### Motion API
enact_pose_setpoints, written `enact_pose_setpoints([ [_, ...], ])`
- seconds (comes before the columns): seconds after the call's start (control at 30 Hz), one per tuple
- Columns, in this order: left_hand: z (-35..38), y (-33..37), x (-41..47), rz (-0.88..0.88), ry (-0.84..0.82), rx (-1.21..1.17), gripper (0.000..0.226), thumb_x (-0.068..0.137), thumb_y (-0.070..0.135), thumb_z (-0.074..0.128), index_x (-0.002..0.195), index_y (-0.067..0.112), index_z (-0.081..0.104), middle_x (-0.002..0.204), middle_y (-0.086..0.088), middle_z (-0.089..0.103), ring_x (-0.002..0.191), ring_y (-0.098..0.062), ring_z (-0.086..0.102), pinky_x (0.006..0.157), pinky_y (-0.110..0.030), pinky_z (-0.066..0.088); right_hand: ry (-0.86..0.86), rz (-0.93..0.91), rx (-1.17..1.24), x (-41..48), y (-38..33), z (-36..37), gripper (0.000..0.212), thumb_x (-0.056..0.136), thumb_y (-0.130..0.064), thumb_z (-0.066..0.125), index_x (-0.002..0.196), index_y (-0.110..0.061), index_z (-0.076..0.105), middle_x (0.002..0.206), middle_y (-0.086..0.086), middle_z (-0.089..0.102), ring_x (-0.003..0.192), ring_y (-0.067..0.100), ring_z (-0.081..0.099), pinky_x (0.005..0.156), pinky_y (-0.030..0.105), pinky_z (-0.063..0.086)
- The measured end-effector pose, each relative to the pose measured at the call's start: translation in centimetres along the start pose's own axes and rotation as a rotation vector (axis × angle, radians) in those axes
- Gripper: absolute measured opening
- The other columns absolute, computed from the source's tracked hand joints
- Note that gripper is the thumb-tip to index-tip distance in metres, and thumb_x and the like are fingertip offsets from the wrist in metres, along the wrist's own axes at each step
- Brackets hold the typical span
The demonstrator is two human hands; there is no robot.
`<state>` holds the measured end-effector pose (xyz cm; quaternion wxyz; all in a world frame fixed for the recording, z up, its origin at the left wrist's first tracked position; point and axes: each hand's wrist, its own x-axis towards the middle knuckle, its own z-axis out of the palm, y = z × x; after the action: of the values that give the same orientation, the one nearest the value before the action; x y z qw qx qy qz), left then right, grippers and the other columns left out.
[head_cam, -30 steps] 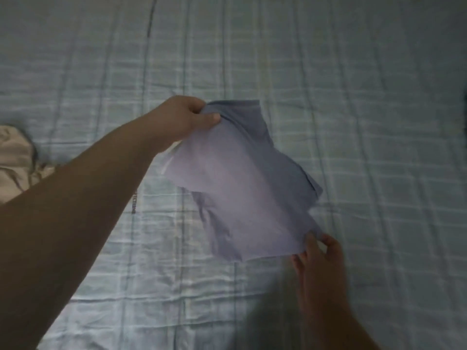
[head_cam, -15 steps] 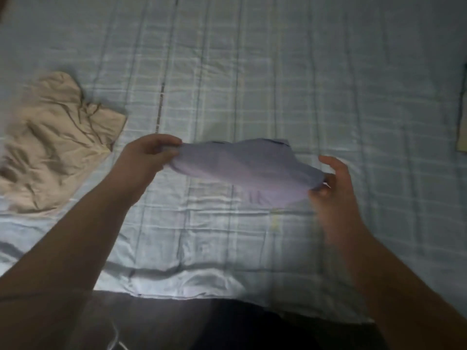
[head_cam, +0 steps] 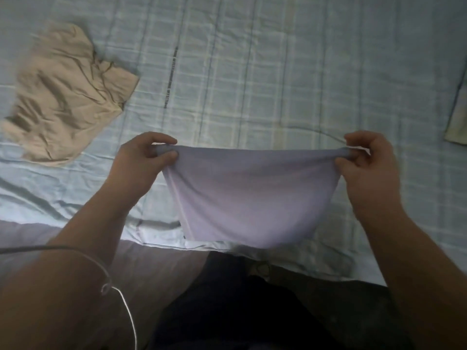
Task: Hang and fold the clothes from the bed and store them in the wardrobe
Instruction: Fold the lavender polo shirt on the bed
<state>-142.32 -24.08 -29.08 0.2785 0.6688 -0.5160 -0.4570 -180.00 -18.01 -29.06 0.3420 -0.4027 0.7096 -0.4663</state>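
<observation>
A lilac-grey garment point(head_cam: 247, 198) hangs stretched between my two hands above the near edge of the bed point(head_cam: 252, 84). My left hand point(head_cam: 141, 168) pinches its top left corner between thumb and fingers. My right hand point(head_cam: 366, 168) pinches the top right corner the same way. The cloth sags in a curve below the taut upper edge. A crumpled beige garment point(head_cam: 65, 97) lies on the bed at the far left.
The bed has a pale blue checked sheet. A yellowish piece of cloth point(head_cam: 457, 122) shows at the right edge. A thin white cable point(head_cam: 118, 294) runs over my left forearm. Dark floor lies below the bed's near edge.
The garment was bunched between my hands; now my hands have moved apart and pulled it wide, so it hangs flat. The view has tilted down toward the bed's edge.
</observation>
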Motion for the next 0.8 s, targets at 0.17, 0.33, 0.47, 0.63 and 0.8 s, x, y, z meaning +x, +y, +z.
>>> enact_pose_setpoints([
  [0.17,3.5,-4.3,9.5,-0.194,-0.028,0.028,0.016,0.073,0.023,0.081,0.085,0.028,0.073,0.071,0.004,0.065,0.064,-0.016,0.054,0.065,-0.033,0.046,0.051,0.089,-0.203,6.6,5.3,5.6,0.037,0.077,0.008,0.056,0.095,-0.024,0.06,0.093,-0.005,0.062,0.068,-0.009,0.055,0.068,0.012,0.044],
  [0.33,8.3,-8.3,19.9,-0.317,-0.064,0.101,0.021,0.074,0.022,0.084,0.089,0.02,0.068,0.076,-0.008,0.062,0.051,-0.018,0.05,0.049,-0.026,0.042,0.076,0.241,-0.353,14.7,12.1,10.4,0.033,0.076,0.007,0.054,0.097,-0.015,0.068,0.084,0.002,0.064,0.065,0.001,0.06,0.066,0.025,0.051],
  [0.47,10.4,-11.0,24.7,-0.341,-0.083,0.123,0.031,0.076,0.024,0.084,0.1,0.016,0.066,0.088,-0.008,0.064,0.059,-0.015,0.052,0.056,-0.026,0.043,-0.032,0.224,-0.527,18.1,16.1,12.2,0.034,0.08,0.009,0.049,0.102,-0.006,0.07,0.109,0.014,0.069,0.104,0.028,0.063,0.081,0.016,0.038],
  [0.63,10.1,-11.9,22.4,-0.351,-0.01,0.319,0.038,0.087,0.029,0.069,0.119,0.013,0.055,0.112,-0.013,0.065,0.089,-0.027,0.061,0.075,-0.036,0.05,0.013,0.03,-0.778,15.9,17.9,12.1,0.036,0.077,-0.01,0.049,0.11,-0.006,0.065,0.113,0.023,0.061,0.106,0.041,0.056,0.095,0.036,0.04],
  [0.8,12.5,-12.3,12.7,0.432,-0.037,0.688,0.045,0.088,0.014,0.055,0.132,0.004,0.053,0.138,-0.025,0.048,0.13,-0.042,0.043,0.109,-0.052,0.037,-0.243,-0.357,-0.826,6.0,17.4,12.7,0.05,0.086,-0.012,0.053,0.135,-0.001,0.052,0.144,0.022,0.047,0.134,0.037,0.041,0.115,0.046,0.029],
])
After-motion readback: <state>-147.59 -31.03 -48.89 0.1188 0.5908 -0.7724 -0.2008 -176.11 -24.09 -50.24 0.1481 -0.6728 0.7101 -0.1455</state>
